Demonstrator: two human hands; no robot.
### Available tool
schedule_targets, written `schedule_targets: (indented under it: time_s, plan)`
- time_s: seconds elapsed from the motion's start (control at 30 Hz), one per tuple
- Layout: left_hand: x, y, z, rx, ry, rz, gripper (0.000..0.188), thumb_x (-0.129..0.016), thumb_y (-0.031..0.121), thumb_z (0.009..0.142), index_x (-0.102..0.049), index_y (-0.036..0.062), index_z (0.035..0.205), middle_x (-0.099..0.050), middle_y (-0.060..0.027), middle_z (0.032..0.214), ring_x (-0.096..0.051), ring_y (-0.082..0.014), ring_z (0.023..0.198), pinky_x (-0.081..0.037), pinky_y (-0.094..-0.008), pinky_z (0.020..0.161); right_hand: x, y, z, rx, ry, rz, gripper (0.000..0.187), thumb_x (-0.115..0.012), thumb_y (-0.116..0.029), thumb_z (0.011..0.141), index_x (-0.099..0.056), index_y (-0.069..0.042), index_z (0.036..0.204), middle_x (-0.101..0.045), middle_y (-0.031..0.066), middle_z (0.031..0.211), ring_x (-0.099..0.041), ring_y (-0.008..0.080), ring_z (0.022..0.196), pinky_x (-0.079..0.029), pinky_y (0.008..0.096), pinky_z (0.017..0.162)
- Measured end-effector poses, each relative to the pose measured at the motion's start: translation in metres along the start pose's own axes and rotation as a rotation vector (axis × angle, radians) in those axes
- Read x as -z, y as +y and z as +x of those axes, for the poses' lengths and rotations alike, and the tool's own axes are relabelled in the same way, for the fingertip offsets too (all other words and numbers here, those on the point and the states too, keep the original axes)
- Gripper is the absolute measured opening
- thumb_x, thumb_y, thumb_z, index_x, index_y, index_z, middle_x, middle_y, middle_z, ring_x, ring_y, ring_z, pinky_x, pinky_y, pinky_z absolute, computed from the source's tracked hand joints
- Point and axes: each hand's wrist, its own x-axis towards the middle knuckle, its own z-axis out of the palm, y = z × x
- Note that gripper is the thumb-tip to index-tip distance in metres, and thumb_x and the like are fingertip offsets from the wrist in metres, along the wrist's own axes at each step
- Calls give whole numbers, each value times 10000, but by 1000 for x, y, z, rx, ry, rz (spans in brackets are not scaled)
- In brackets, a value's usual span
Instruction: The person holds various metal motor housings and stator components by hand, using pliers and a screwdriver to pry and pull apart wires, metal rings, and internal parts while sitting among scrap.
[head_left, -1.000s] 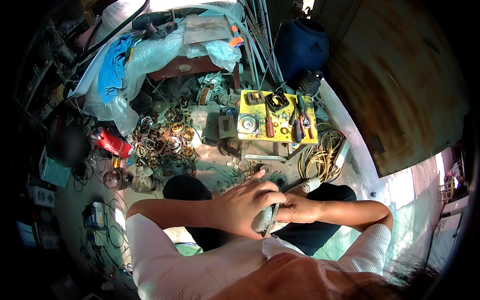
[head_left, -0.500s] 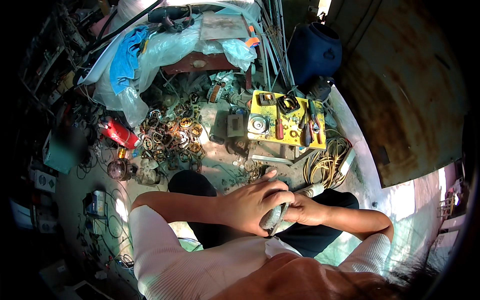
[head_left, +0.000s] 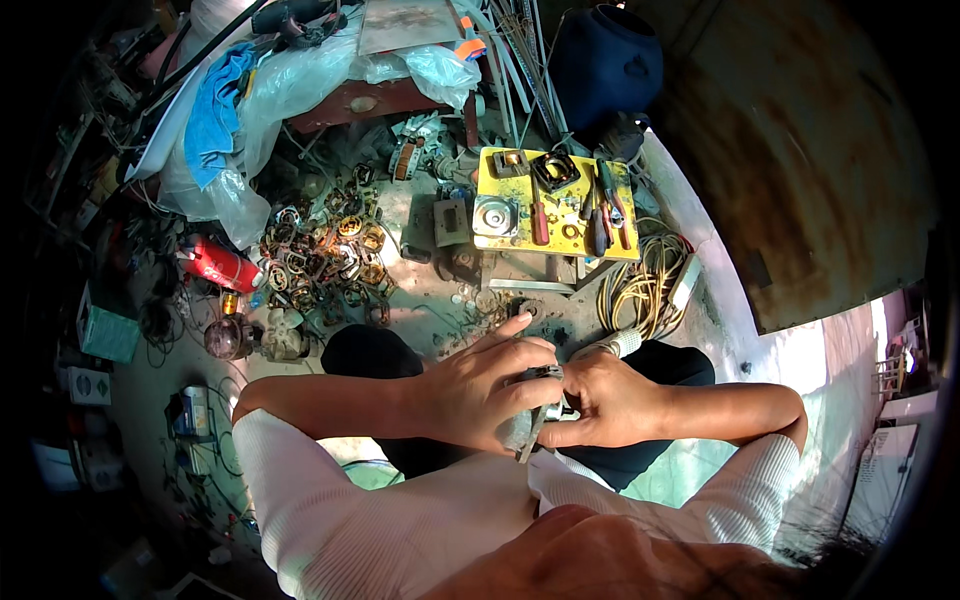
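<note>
Both hands are in front of my body, over my lap, on a grey metal part [head_left: 546, 388] with a rounded body and a flat rim. My left hand [head_left: 482, 392] is wrapped round its left side, with the index finger stretched out past it. On the other side my right hand [head_left: 612, 402] is closed against the part, thumb toward me and fingers curled. Much of the part is hidden by the fingers, so its exact kind does not show.
A yellow-topped low stand [head_left: 512, 237] ahead bears screwdrivers, pliers and metal parts. Left of it lies a heap of metal rings and copper coils [head_left: 335, 250], with a red cylinder [head_left: 222, 264] beside it. Coiled cable [head_left: 640, 285] and a blue barrel [head_left: 605, 70] are at the right.
My right hand has shifted and shows more of its back and thumb. The part has turned, and more of its metal shows between my hands. The whole view has tilted slightly.
</note>
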Motion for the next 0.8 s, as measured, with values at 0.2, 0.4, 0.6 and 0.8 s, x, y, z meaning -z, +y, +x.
schedule_targets:
  time_s: [0.2,0.4,0.6,0.8]
  plan:
    - [2,4,5,-51,-25,-18,787,-877,289,564,-483,104,1220,-485,-148,1173,-538,-348,1168,-290,-585,1131,-5,5,-1,-20,-18,178,373,-713,-357,773,-661,-34,952,-665,196,807,-668,364,776,-524,409,701]
    - [4,-2,9,-107,-96,20,806,-879,199,496,-497,128,1202,-478,-142,1182,-530,-353,1183,-295,-597,1126,-5,8,-4,-71,-22,261,337,-729,-315,741,-655,-19,882,-647,196,731,-664,354,704,-529,402,632]
    - [0,-10,2,-86,-113,44,783,-885,204,524,-501,161,1205,-472,-152,1216,-520,-364,1210,-311,-620,1103,-15,18,-6,155,259,-120,371,-759,-321,706,-609,12,774,-634,206,682,-645,377,632,-535,427,577]
    - [2,-9,4,2,-148,-163,720,-880,254,616,-498,155,1218,-465,-170,1247,-528,-384,1207,-302,-647,1089,-7,5,-4,-80,71,334,259,-768,-194,747,-607,9,747,-587,75,630,-554,156,582,-463,316,532]
